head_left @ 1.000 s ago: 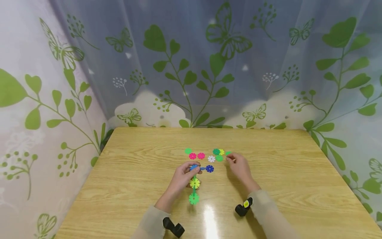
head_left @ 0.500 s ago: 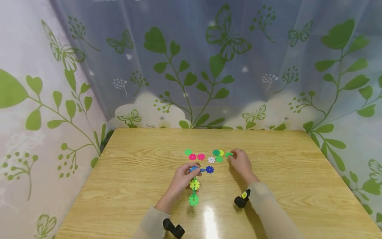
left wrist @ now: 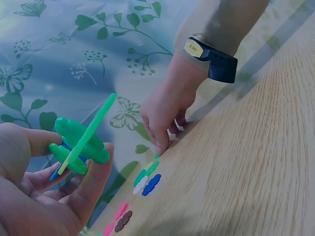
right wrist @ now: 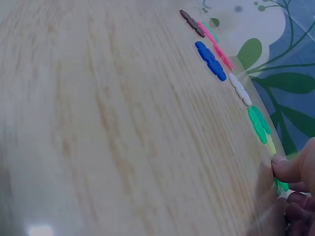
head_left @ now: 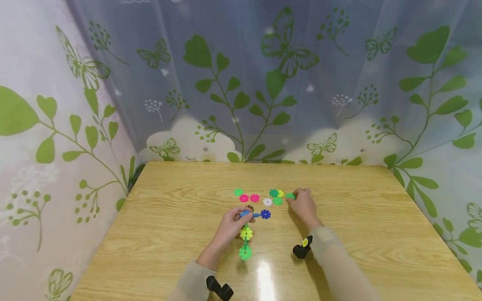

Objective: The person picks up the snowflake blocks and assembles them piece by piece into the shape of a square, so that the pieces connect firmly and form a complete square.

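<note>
Gripping a joined stem of snowflake discs (head_left: 245, 234), the left hand (head_left: 230, 225) curls its fingers round the upper end, where a light-blue disc (head_left: 244, 213) shows between thumb and fingers; in the left wrist view the same piece appears as green discs (left wrist: 78, 145) crossed edge to edge and pinched by thumb and fingertips. Below that hand the stem runs toward the person, with a yellow disc (head_left: 246, 233) and then a green disc (head_left: 245, 252) lying on the wooden table (head_left: 169, 234). Farther back and to the right, the right hand (head_left: 303, 205) reaches down with curled fingertips pinching a loose bright-green disc (head_left: 290, 196) that rests on the table. Between the two hands lie a dark-blue disc (head_left: 265, 214) and a white disc (head_left: 267, 202); two pink discs (head_left: 249, 198) sit just behind the left hand.
</note>
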Available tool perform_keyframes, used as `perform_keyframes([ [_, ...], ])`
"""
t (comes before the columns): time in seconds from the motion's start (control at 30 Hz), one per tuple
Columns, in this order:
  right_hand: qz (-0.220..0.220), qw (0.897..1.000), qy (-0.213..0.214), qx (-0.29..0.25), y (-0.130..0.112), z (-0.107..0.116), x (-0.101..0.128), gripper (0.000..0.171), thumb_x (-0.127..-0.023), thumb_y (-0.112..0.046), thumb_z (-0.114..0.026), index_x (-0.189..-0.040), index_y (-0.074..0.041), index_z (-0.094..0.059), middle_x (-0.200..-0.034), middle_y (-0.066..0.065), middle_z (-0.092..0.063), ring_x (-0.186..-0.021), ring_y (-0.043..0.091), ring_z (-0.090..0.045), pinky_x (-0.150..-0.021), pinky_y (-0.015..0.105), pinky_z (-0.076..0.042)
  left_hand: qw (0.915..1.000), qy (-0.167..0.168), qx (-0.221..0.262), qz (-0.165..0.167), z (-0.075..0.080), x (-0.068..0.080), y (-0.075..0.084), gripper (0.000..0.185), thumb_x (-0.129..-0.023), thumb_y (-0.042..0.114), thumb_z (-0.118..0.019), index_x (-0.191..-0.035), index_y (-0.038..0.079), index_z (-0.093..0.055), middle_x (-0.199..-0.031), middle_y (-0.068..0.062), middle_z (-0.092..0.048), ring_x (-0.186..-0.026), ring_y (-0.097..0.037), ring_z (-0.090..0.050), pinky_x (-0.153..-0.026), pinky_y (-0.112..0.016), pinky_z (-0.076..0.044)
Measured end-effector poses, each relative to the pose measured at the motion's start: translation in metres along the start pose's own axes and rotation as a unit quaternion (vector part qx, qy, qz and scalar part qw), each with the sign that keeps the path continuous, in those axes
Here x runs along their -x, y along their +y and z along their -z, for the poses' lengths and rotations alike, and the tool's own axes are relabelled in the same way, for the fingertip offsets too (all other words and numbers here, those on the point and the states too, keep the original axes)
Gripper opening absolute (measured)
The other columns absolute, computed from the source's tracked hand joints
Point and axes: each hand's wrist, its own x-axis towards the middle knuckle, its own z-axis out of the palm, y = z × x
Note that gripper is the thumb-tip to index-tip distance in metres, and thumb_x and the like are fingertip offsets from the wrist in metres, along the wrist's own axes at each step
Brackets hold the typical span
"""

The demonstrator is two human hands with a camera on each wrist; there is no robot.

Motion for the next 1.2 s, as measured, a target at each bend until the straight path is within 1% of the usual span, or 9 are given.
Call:
perform_keyframes([
  [0.2, 0.008, 1.000, 0.009, -0.007, 0.000, -0.001, 0.002, 0.032, -0.086, -0.020, -0.067, -0.106, -0.004, -0.049, -0.100, 0.015, -0.053, -0.082, 0.028, -0.054, -0.059, 0.036, -0.046, 1.0000, 0.000, 0.002, 0.001, 0.000, 0.000, -0.001, 0.033, -0.095, 0.018, -0.055, -0.121, -0.003, -0.053, -0.108, -0.029, -0.059, -0.060, -0.012, -0.057, -0.058, -0.040, -0.059],
  [0.33, 0.015, 0.999, 0.008, -0.032, 0.000, 0.000, 0.006, 0.025, -0.088, -0.016, -0.063, -0.106, -0.006, -0.048, -0.097, 0.015, -0.060, -0.079, 0.027, -0.057, -0.056, 0.035, -0.046, 0.9999, 0.007, -0.013, -0.007, -0.001, 0.000, 0.000, 0.030, -0.095, 0.018, -0.055, -0.118, -0.001, -0.055, -0.107, -0.026, -0.061, -0.069, -0.013, -0.058, -0.056, -0.029, -0.057],
  [0.43, 0.024, 0.997, 0.018, -0.065, 0.000, 0.002, 0.010, 0.021, -0.089, -0.011, -0.061, -0.105, -0.005, -0.049, -0.097, 0.017, -0.060, -0.083, 0.030, -0.058, -0.062, 0.039, -0.049, 0.9998, 0.010, -0.016, -0.008, -0.001, 0.000, 0.001, 0.030, -0.095, 0.019, -0.055, -0.118, 0.000, -0.055, -0.108, -0.023, -0.062, -0.071, -0.013, -0.060, -0.054, -0.025, -0.055],
  [0.6, 0.056, 0.991, 0.047, -0.110, 0.000, 0.001, 0.020, 0.017, -0.086, -0.004, -0.063, -0.100, 0.003, -0.056, -0.092, 0.019, -0.061, -0.085, 0.031, -0.058, -0.068, 0.042, -0.051, 1.0000, 0.004, -0.003, -0.006, -0.002, 0.000, 0.001, 0.032, -0.095, 0.019, -0.055, -0.120, -0.001, -0.053, -0.109, -0.023, -0.062, -0.067, -0.014, -0.061, -0.054, -0.028, -0.057],
  [0.73, 0.072, 0.985, 0.065, -0.141, -0.004, 0.000, 0.029, 0.014, -0.082, 0.000, -0.066, -0.095, 0.005, -0.061, -0.084, 0.016, -0.063, -0.078, 0.028, -0.059, -0.064, 0.035, -0.052, 1.0000, 0.002, 0.002, -0.005, -0.003, -0.001, 0.000, 0.033, -0.095, 0.018, -0.055, -0.121, -0.002, -0.052, -0.110, -0.024, -0.061, -0.071, -0.016, -0.062, -0.055, -0.028, -0.057],
  [0.93, 0.083, 0.974, 0.064, -0.201, -0.017, -0.001, 0.045, 0.013, -0.082, 0.001, -0.067, -0.092, 0.007, -0.062, -0.078, 0.013, -0.063, -0.066, 0.019, -0.057, -0.054, 0.023, -0.048, 0.9998, -0.001, -0.010, -0.014, -0.002, 0.000, 0.000, 0.038, -0.097, 0.018, -0.052, -0.126, -0.006, -0.048, -0.114, -0.025, -0.060, -0.089, -0.024, -0.062, -0.054, -0.025, -0.055],
  [1.03, 0.086, 0.966, 0.060, -0.238, -0.021, -0.002, 0.053, 0.011, -0.083, 0.002, -0.066, -0.092, 0.007, -0.062, -0.077, 0.013, -0.062, -0.061, 0.017, -0.055, -0.050, 0.021, -0.047, 1.0000, -0.002, -0.002, -0.008, -0.002, -0.001, 0.000, 0.038, -0.097, 0.018, -0.052, -0.127, -0.005, -0.048, -0.115, -0.024, -0.060, -0.079, -0.024, -0.064, -0.055, -0.029, -0.057],
  [1.13, 0.091, 0.956, 0.048, -0.274, -0.026, -0.004, 0.061, 0.009, -0.085, 0.002, -0.063, -0.093, 0.006, -0.060, -0.075, 0.015, -0.062, -0.058, 0.023, -0.056, -0.048, 0.020, -0.046, 0.9999, 0.001, 0.014, -0.003, -0.002, -0.002, -0.001, 0.037, -0.097, 0.017, -0.052, -0.126, -0.004, -0.048, -0.115, -0.024, -0.060, -0.072, -0.018, -0.064, -0.057, -0.032, -0.058],
  [1.2, 0.099, 0.949, 0.040, -0.297, -0.030, -0.005, 0.066, 0.009, -0.087, 0.002, -0.061, -0.094, 0.006, -0.058, -0.075, 0.018, -0.062, -0.058, 0.027, -0.056, -0.048, 0.020, -0.046, 0.9997, 0.001, 0.025, 0.001, -0.001, -0.003, -0.001, 0.037, -0.097, 0.017, -0.052, -0.127, -0.004, -0.048, -0.115, -0.023, -0.060, -0.069, -0.020, -0.064, -0.058, -0.033, -0.059],
])
